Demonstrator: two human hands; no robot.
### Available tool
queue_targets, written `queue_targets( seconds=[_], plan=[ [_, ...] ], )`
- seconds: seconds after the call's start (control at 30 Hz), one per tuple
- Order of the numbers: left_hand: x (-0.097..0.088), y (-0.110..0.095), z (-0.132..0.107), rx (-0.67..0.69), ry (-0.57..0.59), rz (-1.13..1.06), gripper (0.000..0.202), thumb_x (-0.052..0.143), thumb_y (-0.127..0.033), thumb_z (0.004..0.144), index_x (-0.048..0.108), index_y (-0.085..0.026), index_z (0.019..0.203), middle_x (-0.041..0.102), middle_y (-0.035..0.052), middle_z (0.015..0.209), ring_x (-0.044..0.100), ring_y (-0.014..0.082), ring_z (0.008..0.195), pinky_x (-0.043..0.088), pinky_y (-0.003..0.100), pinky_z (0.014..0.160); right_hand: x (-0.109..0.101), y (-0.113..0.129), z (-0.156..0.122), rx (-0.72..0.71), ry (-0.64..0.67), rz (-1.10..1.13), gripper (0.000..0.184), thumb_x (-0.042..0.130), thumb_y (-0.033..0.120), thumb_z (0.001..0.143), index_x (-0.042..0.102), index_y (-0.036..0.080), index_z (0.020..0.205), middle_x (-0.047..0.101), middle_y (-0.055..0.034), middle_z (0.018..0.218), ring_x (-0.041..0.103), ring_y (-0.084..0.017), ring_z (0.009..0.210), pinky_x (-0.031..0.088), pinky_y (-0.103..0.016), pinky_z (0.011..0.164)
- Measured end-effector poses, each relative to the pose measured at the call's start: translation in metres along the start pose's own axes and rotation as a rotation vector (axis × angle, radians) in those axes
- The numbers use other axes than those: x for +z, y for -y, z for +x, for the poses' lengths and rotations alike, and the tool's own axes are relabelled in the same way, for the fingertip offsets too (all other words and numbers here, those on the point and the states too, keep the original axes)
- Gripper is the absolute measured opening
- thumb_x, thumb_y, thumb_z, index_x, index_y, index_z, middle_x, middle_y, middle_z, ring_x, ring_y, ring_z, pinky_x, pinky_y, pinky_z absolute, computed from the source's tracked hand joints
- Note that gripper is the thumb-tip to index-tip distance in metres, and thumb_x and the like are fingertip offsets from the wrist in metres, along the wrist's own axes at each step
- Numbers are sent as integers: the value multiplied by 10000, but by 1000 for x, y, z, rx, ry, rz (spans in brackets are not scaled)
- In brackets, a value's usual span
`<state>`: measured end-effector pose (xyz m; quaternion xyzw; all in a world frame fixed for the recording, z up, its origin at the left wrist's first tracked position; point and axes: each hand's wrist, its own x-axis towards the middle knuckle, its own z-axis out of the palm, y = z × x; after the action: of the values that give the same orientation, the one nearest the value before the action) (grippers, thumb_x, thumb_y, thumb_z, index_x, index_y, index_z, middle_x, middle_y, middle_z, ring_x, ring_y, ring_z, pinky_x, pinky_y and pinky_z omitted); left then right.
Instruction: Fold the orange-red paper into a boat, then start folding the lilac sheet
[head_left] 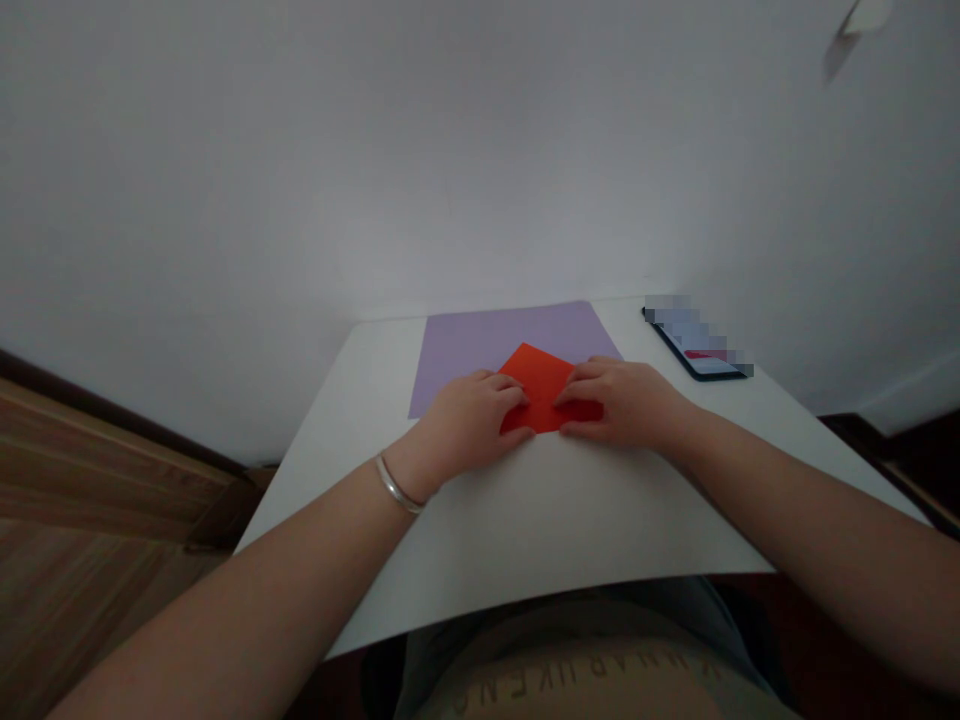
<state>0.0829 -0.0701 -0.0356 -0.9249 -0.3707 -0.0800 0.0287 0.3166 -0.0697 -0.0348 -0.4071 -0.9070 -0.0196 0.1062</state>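
Note:
A sheet of orange-red paper (534,385) lies at the middle of the table, one corner pointing toward the wall and its near edge folded straight. My left hand (480,415) grips its left side, fingers on top and thumb along the near edge. On the right side, my right hand (619,400) holds the paper in the same way, fingertips pressing on it. Both hands cover the paper's side corners. Under and behind it is a flat purple sheet (480,340), partly hidden by the orange-red paper and my hands.
The white table (570,520) stands against a pale wall (480,150). A tablet or phone (697,345), its screen partly blurred out, lies at the table's far right. Wooden furniture (97,480) is at the left, beyond the table edge.

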Motion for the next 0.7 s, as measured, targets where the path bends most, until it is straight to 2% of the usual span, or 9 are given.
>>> queue_targets(
  seconds=[0.13, 0.27, 0.4, 0.53, 0.7],
  plan=[
    [-1, -1, 0, 9, -14, 18, 303, 567, -384, 873, 662, -157, 1050, 682, 107, 1058, 607, 260, 1036, 492, 409, 910, 0, 4, 0, 5, 0, -31, 268, 588, 439, 834, 724, 269, 990, 700, -40, 1074, 618, -240, 964, 466, -336, 728],
    [-1, -3, 0, 8, -5, 37, 390, 596, -458, 848, 647, -135, 1059, 669, 121, 1063, 601, 273, 1024, 494, 414, 903, -2, 12, 2, 10, 6, -66, 232, 563, 342, 844, 721, 248, 986, 697, -56, 1069, 621, -238, 962, 473, -331, 720],
    [1, -4, 0, -9, -12, 50, 416, 583, -477, 859, 625, -138, 1097, 652, 123, 1111, 587, 272, 1043, 484, 411, 910, -4, 14, 3, 4, 20, -53, 236, 566, 317, 838, 711, 228, 1002, 692, -81, 1057, 616, -245, 966, 486, -347, 761],
    [3, -2, 0, 7, -9, 41, 396, 571, -448, 875, 619, -159, 1141, 633, 114, 1161, 568, 273, 1078, 471, 415, 925, -9, -2, -2, -61, 83, 83, 274, 608, 287, 803, 707, 234, 1053, 673, -81, 1132, 611, -249, 1012, 484, -389, 874],
    [4, -1, -2, 11, -6, 35, 380, 550, -411, 889, 623, -159, 1163, 637, 108, 1182, 560, 270, 1097, 454, 411, 956, -12, -27, -7, -33, 163, 116, 303, 598, 220, 780, 710, 203, 1061, 664, -94, 1152, 607, -255, 1035, 468, -417, 944]
  ],
)
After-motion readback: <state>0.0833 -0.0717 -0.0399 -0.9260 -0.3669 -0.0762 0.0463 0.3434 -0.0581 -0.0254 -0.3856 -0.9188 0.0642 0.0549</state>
